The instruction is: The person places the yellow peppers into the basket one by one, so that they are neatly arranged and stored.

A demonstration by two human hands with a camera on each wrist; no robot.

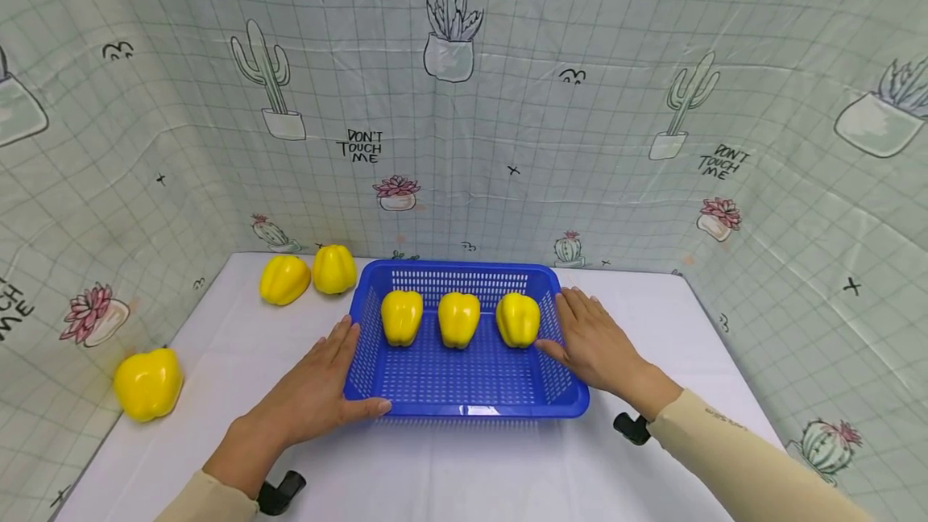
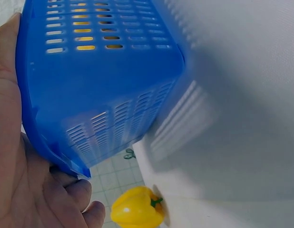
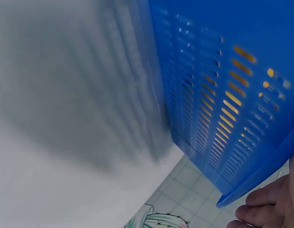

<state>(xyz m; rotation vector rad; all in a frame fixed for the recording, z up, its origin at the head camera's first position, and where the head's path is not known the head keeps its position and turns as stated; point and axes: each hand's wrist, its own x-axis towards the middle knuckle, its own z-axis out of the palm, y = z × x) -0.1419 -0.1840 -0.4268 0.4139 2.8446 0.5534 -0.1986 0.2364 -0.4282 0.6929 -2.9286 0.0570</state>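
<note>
From my remote seat I see the person's left hand (image 1: 308, 393) grasping the left end of a blue, rectangular, slotted plastic basket (image 1: 464, 387), thumb at the front rim; the right hand (image 1: 594, 341) grips the right end, thumb over the rim. Inside, three glossy yellow bell peppers (image 1: 459, 319) form a spaced row. By the rear left corner sit two more yellow peppers (image 1: 284, 279) (I can't tell whether they touch) on the white-covered table (image 1: 449, 474); a sixth pepper (image 1: 148, 384) lies farther left. Pale gridded fabric (image 1: 507, 123) with printed cacti rises behind.
</note>
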